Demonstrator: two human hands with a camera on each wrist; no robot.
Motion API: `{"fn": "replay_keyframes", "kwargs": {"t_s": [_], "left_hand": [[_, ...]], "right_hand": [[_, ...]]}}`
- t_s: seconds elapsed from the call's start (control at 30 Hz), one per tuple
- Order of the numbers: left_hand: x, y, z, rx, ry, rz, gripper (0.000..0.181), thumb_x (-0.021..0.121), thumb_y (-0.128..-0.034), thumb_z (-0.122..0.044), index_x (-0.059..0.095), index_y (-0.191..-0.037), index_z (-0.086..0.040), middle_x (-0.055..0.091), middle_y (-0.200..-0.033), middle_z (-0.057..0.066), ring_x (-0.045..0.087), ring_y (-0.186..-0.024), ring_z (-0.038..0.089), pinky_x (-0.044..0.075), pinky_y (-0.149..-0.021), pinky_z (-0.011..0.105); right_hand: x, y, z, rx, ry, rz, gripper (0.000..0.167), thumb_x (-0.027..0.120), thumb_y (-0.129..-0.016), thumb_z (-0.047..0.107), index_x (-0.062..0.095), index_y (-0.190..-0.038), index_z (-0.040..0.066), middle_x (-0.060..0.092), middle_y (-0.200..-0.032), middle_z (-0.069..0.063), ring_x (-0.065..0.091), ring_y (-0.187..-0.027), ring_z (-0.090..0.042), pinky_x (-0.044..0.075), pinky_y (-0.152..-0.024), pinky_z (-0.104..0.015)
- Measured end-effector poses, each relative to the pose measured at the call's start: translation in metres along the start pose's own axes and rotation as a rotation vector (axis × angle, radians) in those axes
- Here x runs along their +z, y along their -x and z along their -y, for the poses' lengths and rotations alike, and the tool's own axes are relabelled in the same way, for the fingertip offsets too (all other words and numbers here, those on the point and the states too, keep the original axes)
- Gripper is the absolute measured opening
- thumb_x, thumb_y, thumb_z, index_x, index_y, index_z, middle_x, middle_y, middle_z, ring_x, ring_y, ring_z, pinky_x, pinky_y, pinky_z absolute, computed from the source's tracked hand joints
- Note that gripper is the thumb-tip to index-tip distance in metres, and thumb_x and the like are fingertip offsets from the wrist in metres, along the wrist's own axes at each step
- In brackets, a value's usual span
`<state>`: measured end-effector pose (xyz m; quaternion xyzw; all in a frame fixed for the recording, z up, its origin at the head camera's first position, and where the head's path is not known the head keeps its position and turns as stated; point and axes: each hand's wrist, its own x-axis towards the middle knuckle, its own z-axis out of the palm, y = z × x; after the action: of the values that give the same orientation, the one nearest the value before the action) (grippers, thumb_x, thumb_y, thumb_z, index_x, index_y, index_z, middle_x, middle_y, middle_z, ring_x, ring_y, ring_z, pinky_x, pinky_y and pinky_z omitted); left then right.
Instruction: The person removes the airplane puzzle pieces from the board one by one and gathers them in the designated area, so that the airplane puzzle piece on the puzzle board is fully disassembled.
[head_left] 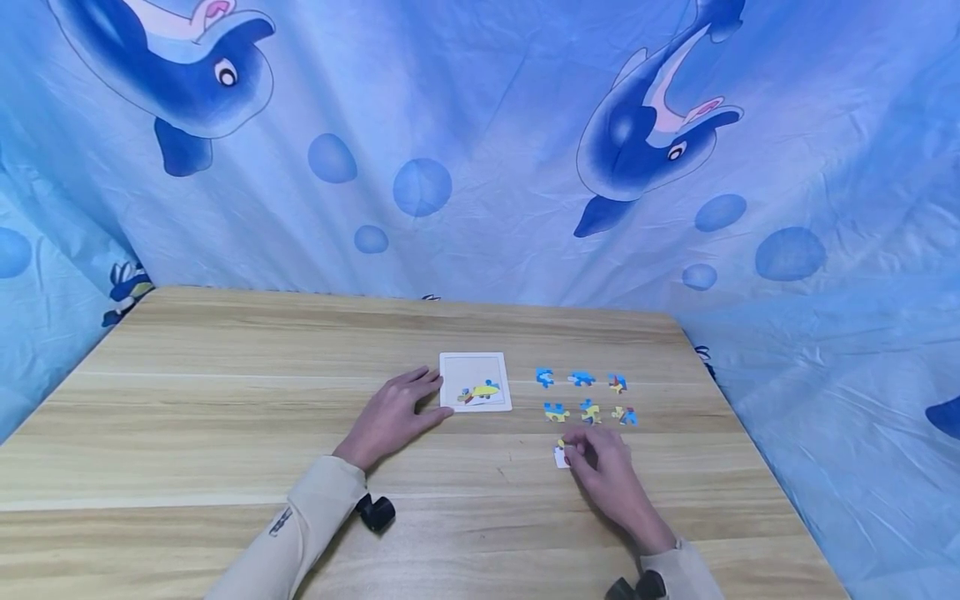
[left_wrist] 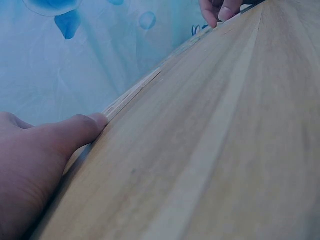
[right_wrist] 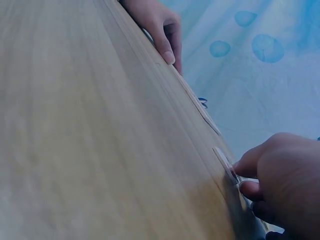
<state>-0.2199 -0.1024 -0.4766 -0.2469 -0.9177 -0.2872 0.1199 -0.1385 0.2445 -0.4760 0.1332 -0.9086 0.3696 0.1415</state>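
Note:
A square white puzzle tray (head_left: 474,357) lies on the table, with a few joined pieces showing a yellow shape (head_left: 483,390) in its lower part. My left hand (head_left: 393,414) rests at the tray's left edge, thumb at the near corner and fingers along the side. Right of the tray, my right hand (head_left: 603,471) pinches a mostly white puzzle piece (head_left: 561,457) with a bit of yellow, between thumb and fingers. In the right wrist view that piece (right_wrist: 223,161) sits at the fingertips, close to the tabletop; the fingers hide part of it.
Several blue, yellow and red puzzle pieces (head_left: 556,412) lie in two rows beyond my right hand. The wooden table (head_left: 187,400) extends on both sides, and a blue dolphin-print curtain (head_left: 495,233) hangs behind it.

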Motion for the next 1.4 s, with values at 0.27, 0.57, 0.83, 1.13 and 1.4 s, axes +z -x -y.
{"fn": "replay_keyframes", "kwargs": {"t_s": [0.27, 0.57, 0.83, 1.13, 1.4], "left_hand": [[0.001, 0.000, -0.001, -0.004, -0.012, 0.008, 0.063, 0.074, -0.0949, -0.047, 0.067, -0.137, -0.002, 0.062, -0.142, 0.015, 0.050, -0.140, 0.034, 0.042, -0.112, 0.055], [-0.001, 0.000, -0.001, -0.007, -0.007, 0.007, 0.062, 0.075, -0.0948, -0.046, 0.067, -0.137, -0.001, 0.062, -0.142, 0.015, 0.050, -0.140, 0.034, 0.042, -0.112, 0.054], [0.000, 0.001, 0.000, 0.001, -0.009, -0.002, 0.061, 0.075, -0.0947, -0.046, 0.068, -0.136, -0.001, 0.062, -0.142, 0.013, 0.050, -0.140, 0.034, 0.042, -0.112, 0.053], [0.000, 0.000, -0.001, 0.005, -0.006, -0.006, 0.061, 0.075, -0.0944, -0.045, 0.068, -0.136, -0.001, 0.062, -0.142, 0.014, 0.050, -0.139, 0.034, 0.043, -0.112, 0.054], [0.000, 0.000, -0.001, -0.004, -0.015, 0.001, 0.061, 0.075, -0.0946, -0.046, 0.068, -0.136, -0.001, 0.062, -0.142, 0.014, 0.051, -0.139, 0.034, 0.043, -0.111, 0.054]], "right_hand": [[-0.004, -0.002, -0.003, 0.055, -0.062, 0.013, 0.013, 0.070, -0.096, 0.001, 0.073, -0.107, 0.007, 0.066, -0.097, 0.002, 0.056, -0.097, -0.018, 0.049, -0.086, -0.037], [-0.006, -0.011, 0.003, 0.025, -0.088, -0.012, 0.014, 0.069, -0.098, 0.000, 0.071, -0.111, 0.003, 0.067, -0.103, -0.001, 0.059, -0.094, -0.017, 0.053, -0.082, -0.030], [0.002, -0.028, 0.009, -0.099, -0.105, -0.036, 0.015, 0.068, -0.096, -0.003, 0.071, -0.110, -0.003, 0.064, -0.091, -0.003, 0.057, -0.085, -0.016, 0.051, -0.075, -0.028], [0.016, -0.045, 0.025, -0.071, -0.122, 0.027, 0.015, 0.067, -0.098, 0.002, 0.070, -0.113, 0.000, 0.062, -0.095, 0.001, 0.054, -0.095, -0.019, 0.049, -0.083, -0.035], [0.035, -0.060, 0.041, -0.093, -0.118, 0.074, 0.015, 0.068, -0.097, 0.004, 0.071, -0.112, 0.002, 0.061, -0.092, 0.003, 0.054, -0.093, -0.019, 0.048, -0.084, -0.039]]}}
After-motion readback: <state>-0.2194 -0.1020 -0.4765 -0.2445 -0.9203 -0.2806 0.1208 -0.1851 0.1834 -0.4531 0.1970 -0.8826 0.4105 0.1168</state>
